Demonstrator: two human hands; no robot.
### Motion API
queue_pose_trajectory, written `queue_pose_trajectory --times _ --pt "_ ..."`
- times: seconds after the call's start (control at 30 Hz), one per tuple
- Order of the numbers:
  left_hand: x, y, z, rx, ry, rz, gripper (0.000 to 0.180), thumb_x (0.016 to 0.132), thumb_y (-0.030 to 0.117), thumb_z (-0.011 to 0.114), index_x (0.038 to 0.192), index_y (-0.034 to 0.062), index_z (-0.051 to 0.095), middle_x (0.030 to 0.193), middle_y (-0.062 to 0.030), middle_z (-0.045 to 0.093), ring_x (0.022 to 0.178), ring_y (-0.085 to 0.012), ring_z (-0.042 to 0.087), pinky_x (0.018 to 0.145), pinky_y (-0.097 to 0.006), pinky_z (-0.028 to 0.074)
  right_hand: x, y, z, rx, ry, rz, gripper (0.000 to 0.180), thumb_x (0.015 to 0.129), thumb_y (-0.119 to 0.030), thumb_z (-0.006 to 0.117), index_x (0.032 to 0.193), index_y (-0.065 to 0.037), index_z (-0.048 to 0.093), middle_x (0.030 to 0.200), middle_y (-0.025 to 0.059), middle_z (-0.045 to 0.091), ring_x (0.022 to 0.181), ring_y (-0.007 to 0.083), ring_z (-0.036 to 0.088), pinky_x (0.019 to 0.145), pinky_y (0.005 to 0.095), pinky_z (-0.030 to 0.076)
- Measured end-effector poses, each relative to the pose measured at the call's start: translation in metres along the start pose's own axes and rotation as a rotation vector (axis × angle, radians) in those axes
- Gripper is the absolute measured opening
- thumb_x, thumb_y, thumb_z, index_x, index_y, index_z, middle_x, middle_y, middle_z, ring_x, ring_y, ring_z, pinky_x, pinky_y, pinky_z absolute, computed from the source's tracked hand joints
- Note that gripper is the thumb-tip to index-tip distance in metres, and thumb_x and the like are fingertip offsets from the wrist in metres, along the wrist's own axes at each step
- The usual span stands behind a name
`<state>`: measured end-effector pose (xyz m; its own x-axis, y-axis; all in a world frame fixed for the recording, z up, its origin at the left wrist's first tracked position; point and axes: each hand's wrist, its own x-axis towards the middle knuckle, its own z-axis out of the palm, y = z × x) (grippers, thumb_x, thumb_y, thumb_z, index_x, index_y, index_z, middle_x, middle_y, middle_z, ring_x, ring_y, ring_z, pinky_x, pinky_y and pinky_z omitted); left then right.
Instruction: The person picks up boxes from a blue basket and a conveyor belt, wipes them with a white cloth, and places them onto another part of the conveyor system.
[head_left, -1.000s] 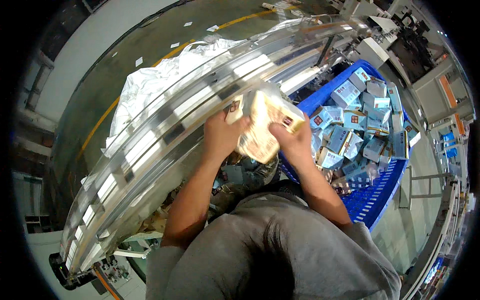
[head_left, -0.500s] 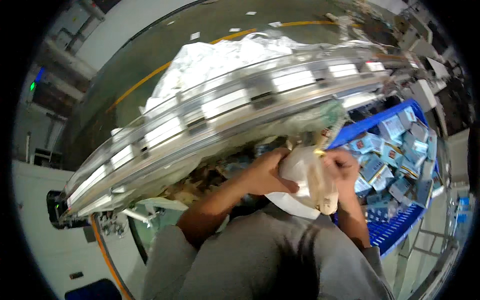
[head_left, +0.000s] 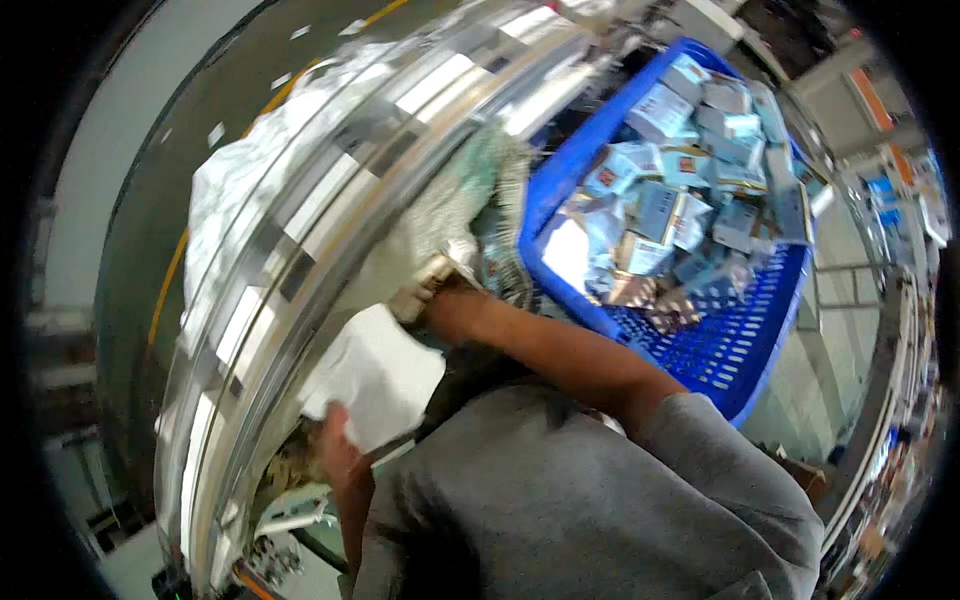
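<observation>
White plastic bag, crumpled and soft, sits close in front of the person's grey-shirted chest, against the near edge of the long shiny metal conveyor. Its lower left corner is pinched in the left hand, whose fingers are curled shut on the film; the hand comes up from below, just beside the conveyor's rail. The right hand is at the bag's upper right corner, reaching away from the body, and is mostly hidden behind a small tan, blurred object at its tip, so whether its fingers are closed or spread cannot be told. The right forearm runs back from there to the grey sleeve.

Just past the right hand, a heap of green-and-white packets lies between the conveyor and the left wall of a blue plastic crate. The crate stands to the person's right and is filled with small blue-and-white boxes lying in a loose jumble. Beyond the conveyor's far edge, a pile of pale crumpled sheeting rests on the grey floor, which carries a yellow line.
</observation>
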<state>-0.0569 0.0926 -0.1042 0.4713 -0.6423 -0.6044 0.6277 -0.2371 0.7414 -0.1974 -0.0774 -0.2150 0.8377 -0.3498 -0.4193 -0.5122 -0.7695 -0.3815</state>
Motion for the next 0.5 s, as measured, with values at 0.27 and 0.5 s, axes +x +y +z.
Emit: queue_pose_trajectory --times 0.27,0.5 --pt "0.117 -0.083 0.109 0.916 0.022 0.084 0.033 0.068 0.010 0.060 0.097 -0.0017 0.050 0.093 -0.0130 0.055 0.082 -0.0236 0.052 0.067 -0.035 0.040 -0.190 0.175 -0.013 0.279 0.764 0.748 0.057 0.064 -0.014 0.062 0.116 -0.013 0.041 0.104 0.0194 0.048 0.091 0.0337 0.050 0.075 0.0375 0.043" --pt "0.051 -0.021 0.068 1.192 0.027 0.412 0.055 0.056 0.020 0.069 0.099 -0.0065 0.046 0.090 -0.0176 0.055 0.081 -0.0261 0.054 0.072 -0.034 0.041 -0.160 0.251 0.037 0.444 0.885 0.984 0.052 0.067 -0.026 0.061 0.109 -0.001 0.044 0.098 0.0209 0.052 0.090 0.0340 0.051 0.078 0.0380 0.040"
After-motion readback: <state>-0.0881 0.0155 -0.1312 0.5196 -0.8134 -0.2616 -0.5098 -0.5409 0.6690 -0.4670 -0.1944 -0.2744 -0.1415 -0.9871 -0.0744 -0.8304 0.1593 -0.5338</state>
